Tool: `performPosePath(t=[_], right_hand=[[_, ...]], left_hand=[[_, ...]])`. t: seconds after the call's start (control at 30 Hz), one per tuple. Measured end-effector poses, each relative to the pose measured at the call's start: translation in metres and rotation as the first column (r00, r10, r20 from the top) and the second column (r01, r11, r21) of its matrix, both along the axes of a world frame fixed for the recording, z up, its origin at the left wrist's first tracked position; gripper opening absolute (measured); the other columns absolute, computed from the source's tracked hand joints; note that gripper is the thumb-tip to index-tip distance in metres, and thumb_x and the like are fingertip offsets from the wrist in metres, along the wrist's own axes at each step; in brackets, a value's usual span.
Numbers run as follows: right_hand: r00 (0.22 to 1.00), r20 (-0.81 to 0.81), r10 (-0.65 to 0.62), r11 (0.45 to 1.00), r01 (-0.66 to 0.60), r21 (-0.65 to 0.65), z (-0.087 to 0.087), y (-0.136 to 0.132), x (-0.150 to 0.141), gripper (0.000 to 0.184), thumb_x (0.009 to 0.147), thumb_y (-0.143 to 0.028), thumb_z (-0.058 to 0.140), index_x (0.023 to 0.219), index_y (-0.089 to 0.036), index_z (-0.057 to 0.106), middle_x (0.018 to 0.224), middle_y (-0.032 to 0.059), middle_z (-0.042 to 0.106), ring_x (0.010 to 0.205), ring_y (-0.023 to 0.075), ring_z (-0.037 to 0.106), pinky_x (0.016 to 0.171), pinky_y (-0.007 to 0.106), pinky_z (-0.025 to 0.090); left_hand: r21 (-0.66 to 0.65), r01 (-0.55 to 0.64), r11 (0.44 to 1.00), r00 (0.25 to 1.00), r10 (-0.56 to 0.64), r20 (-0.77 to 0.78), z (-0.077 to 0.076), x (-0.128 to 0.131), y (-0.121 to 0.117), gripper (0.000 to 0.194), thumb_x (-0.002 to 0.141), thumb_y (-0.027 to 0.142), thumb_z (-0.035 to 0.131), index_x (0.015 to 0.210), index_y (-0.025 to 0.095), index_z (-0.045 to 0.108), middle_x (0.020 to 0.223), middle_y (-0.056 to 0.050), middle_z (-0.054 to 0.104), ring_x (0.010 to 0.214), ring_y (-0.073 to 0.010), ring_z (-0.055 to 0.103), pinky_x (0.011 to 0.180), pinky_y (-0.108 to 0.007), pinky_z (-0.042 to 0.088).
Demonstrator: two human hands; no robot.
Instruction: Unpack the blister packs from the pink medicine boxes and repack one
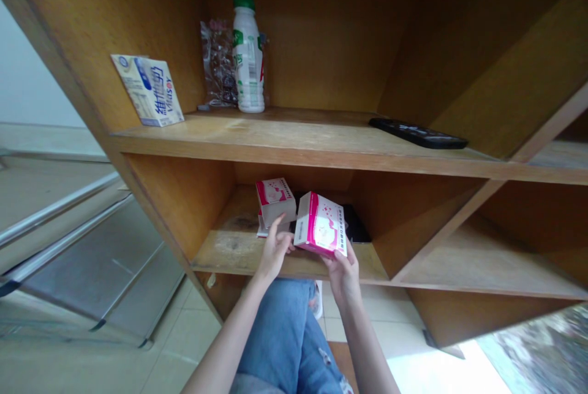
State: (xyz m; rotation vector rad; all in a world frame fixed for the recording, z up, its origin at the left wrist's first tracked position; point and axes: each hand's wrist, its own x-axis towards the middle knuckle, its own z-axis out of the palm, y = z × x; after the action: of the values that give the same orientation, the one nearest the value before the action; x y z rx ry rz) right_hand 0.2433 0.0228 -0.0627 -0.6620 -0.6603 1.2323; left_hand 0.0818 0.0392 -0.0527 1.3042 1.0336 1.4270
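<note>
My right hand (342, 271) grips a pink and white box (320, 224) from below and holds it at the front of the lower wooden shelf (234, 250). My left hand (274, 250) touches that box's left edge with its fingers, and one finger points up at a second pink and white box (274, 198). This second box rests on another flat package on the lower shelf. Something dark lies behind the held box.
On the upper shelf (294, 140) stand a white bottle with a green cap (248, 54), a clear plastic bag (218, 66), a tilted drink carton (149, 90) and a black remote (418, 133). A metal rack (82, 241) lies at left. My jeans-clad legs (285, 333) are below.
</note>
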Motion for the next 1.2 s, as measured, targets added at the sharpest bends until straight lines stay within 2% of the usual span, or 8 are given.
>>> performPosePath(t=[0.17,0.27,0.37,0.5,0.73,0.87,1.07,1.2], right_hand=[[0.996,-0.068,-0.05,0.998,0.048,-0.035,0.014,0.003,0.006,0.046,0.067,-0.027,0.071,0.112,-0.024,0.061,0.116,0.0061,0.063,0.103,0.0219,0.06,0.088,0.039,0.05],[0.996,-0.065,-0.056,0.998,0.053,-0.04,0.017,0.003,0.009,0.047,0.066,-0.027,0.071,0.112,-0.024,0.06,0.116,0.0062,0.063,0.104,0.0219,0.059,0.088,0.039,0.05],[0.997,-0.055,-0.048,0.998,0.047,-0.03,0.016,0.003,0.011,0.047,0.067,-0.027,0.07,0.113,-0.024,0.06,0.116,0.0062,0.062,0.104,0.0218,0.059,0.088,0.039,0.05],[0.999,-0.037,-0.04,0.999,0.04,-0.011,0.013,0.003,0.01,0.046,0.067,-0.027,0.069,0.113,-0.024,0.061,0.117,0.006,0.062,0.106,0.0225,0.058,0.09,0.042,0.049],[0.998,-0.044,-0.037,0.999,0.038,0.004,0.015,0.002,0.011,0.047,0.068,-0.027,0.07,0.114,-0.025,0.06,0.117,0.0055,0.061,0.106,0.0218,0.058,0.09,0.04,0.049],[0.998,-0.044,-0.047,0.999,0.047,-0.01,0.014,0.003,0.011,0.046,0.069,-0.027,0.069,0.114,-0.026,0.06,0.117,0.0052,0.062,0.106,0.0216,0.058,0.089,0.041,0.049],[0.998,-0.028,-0.057,0.998,0.057,-0.01,0.015,0.001,0.009,0.048,0.07,-0.026,0.069,0.116,-0.026,0.059,0.12,0.0061,0.061,0.11,0.0231,0.057,0.09,0.042,0.049],[0.999,-0.011,-0.03,1.0,0.03,-0.009,0.016,0.002,0.007,0.051,0.07,-0.026,0.069,0.119,-0.026,0.057,0.122,0.0059,0.06,0.109,0.0223,0.057,0.09,0.04,0.049]], left_hand=[[-0.014,-0.248,0.969,0.935,0.235,-0.266,-0.004,-0.025,0.027,0.056,0.085,0.049,0.045,0.128,0.014,0.046,0.08,-0.006,0.068,0.06,-0.0154,0.06,0.054,-0.026,0.046],[0.033,-0.285,0.958,0.823,0.262,-0.504,0.001,-0.036,0.032,0.044,0.085,0.041,0.047,0.118,0.013,0.057,0.076,-0.007,0.069,0.07,-0.02,0.065,0.067,-0.03,0.049],[0.083,-0.296,0.951,0.652,0.265,-0.711,0.012,-0.043,0.029,0.033,0.085,0.036,0.047,0.101,0.016,0.067,0.091,-0.01,0.072,0.083,-0.0232,0.066,0.076,-0.032,0.047],[0.156,-0.275,0.949,0.52,0.283,-0.806,0.02,-0.047,0.027,0.028,0.085,0.031,0.046,0.091,0.018,0.07,0.095,-0.009,0.072,0.084,-0.0223,0.066,0.076,-0.03,0.047],[0.18,-0.271,0.946,0.593,0.311,-0.743,0.011,-0.048,0.019,0.027,0.084,0.034,0.048,0.087,0.017,0.069,0.083,-0.006,0.072,0.071,-0.0188,0.065,0.07,-0.028,0.048],[0.092,-0.284,0.955,0.678,0.267,-0.684,0.005,-0.039,0.018,0.031,0.083,0.036,0.051,0.096,0.015,0.069,0.084,-0.008,0.073,0.069,-0.0191,0.066,0.068,-0.029,0.049],[-0.107,-0.255,0.961,0.909,0.2,-0.367,-0.017,-0.024,0.024,0.043,0.079,0.038,0.058,0.112,0.01,0.063,0.092,-0.012,0.072,0.074,-0.0204,0.068,0.069,-0.031,0.052],[-0.146,-0.267,0.952,0.942,0.226,-0.25,-0.024,-0.021,0.027,0.045,0.079,0.038,0.06,0.115,0.01,0.061,0.098,-0.014,0.071,0.08,-0.0218,0.068,0.072,-0.032,0.052]])
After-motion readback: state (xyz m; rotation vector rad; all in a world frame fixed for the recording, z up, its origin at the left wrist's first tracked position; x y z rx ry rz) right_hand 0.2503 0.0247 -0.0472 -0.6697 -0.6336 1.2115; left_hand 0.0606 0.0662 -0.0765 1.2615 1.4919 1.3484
